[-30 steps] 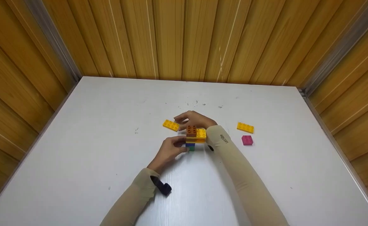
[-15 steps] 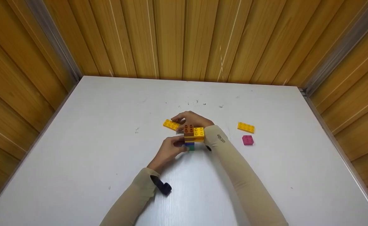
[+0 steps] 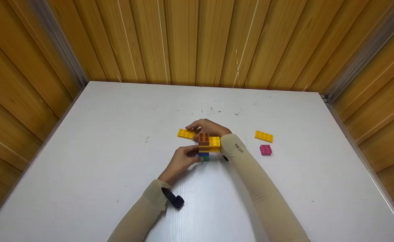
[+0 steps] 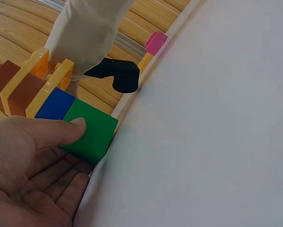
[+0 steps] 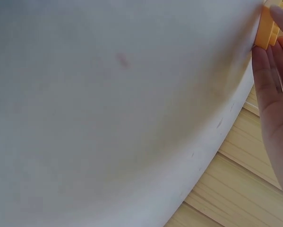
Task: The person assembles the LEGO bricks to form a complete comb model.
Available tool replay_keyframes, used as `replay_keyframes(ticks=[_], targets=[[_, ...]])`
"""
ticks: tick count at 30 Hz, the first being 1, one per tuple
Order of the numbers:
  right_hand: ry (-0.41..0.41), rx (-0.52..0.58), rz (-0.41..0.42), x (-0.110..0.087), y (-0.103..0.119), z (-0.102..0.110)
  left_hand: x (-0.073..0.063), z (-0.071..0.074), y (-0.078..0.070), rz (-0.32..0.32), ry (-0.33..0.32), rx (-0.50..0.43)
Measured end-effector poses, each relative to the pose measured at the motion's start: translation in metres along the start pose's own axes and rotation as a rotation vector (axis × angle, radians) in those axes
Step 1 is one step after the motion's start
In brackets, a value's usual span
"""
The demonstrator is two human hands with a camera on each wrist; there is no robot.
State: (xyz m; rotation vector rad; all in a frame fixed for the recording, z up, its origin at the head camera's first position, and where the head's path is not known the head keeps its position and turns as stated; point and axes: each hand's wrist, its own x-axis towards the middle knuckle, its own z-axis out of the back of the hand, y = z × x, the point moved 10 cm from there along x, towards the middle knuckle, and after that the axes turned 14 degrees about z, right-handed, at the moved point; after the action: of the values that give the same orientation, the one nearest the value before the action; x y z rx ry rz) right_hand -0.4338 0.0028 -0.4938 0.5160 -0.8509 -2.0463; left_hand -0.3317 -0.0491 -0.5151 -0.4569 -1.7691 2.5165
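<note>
I saw the left hand (image 3: 181, 162) grip a green-blue-yellow-brown brick tower (image 3: 208, 146), the right hand (image 3: 208, 127) a studded yellow plate (image 3: 185, 134) nearer the table's (image 3: 82, 168) far edge.

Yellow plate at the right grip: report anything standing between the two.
Nothing visible does: in the right wrist view, the right grip touches the yellow plate. The brick stack stands on the near side, not between them.

One stack (image 3: 209, 148) held two brown blocks (image 4: 26, 96), two yellow plates (image 4: 40, 100), one blue block (image 4: 56, 105), one green block (image 4: 95, 130); apart from it were two loose plates (image 3: 185, 134), one pink brick (image 3: 265, 150).
</note>
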Motion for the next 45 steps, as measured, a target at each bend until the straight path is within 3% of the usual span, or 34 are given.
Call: replay_keyframes(ticks=[16,23,29,34,45], targets=[[0.012,-0.093,-0.041,-0.010,-0.008,0.007,0.000,-0.001,0.002,0.018,0.010,0.003],[-0.014,-0.101,-0.028,-0.011,-0.008,0.007,-0.001,-0.003,0.001,-0.002,0.008,0.005],[0.011,-0.169,-0.003,-0.014,-0.006,0.011,-0.001,-0.004,0.000,-0.014,0.021,-0.009],[0.023,-0.206,0.003,-0.018,-0.006,0.015,-0.001,-0.002,0.001,0.001,0.017,-0.012],[-0.017,-0.174,0.064,-0.021,0.005,0.032,0.002,-0.003,0.004,0.038,0.015,-0.005]])
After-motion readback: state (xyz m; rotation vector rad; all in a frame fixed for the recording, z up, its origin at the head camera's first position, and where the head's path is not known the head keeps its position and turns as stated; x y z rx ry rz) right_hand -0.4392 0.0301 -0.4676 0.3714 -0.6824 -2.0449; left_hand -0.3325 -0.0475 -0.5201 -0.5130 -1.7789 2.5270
